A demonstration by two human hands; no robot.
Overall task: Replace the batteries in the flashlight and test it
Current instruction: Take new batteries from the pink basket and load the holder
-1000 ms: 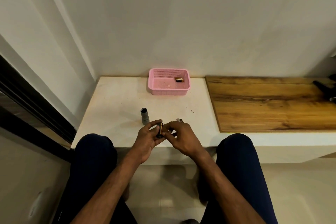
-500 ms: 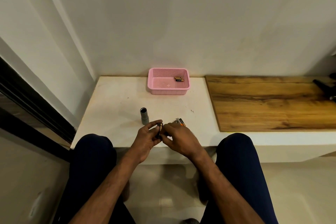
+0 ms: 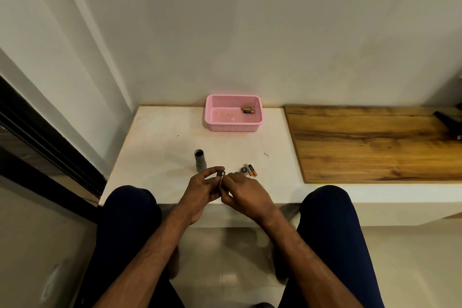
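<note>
A grey flashlight body (image 3: 200, 163) stands upright on the white ledge (image 3: 160, 157), open end up, just left of my hands. My left hand (image 3: 203, 189) grips a small dark battery holder (image 3: 220, 179) over the ledge's front edge. My right hand (image 3: 243, 191) pinches at the same holder from the right; what its fingertips hold is hidden. To the right of my hands lie a round dark end cap (image 3: 243, 170) and loose orange-tipped batteries (image 3: 252, 170).
A pink perforated basket (image 3: 233, 126) stands at the back of the ledge with batteries (image 3: 247, 110) in its far right corner. A wooden board (image 3: 370, 142) covers the ledge to the right, with a dark object (image 3: 448, 119) at its far end. My knees flank the hands.
My right hand has slid back toward me, uncovering the end cap and loose batteries on the ledge. Both hands stay together on the battery holder.
</note>
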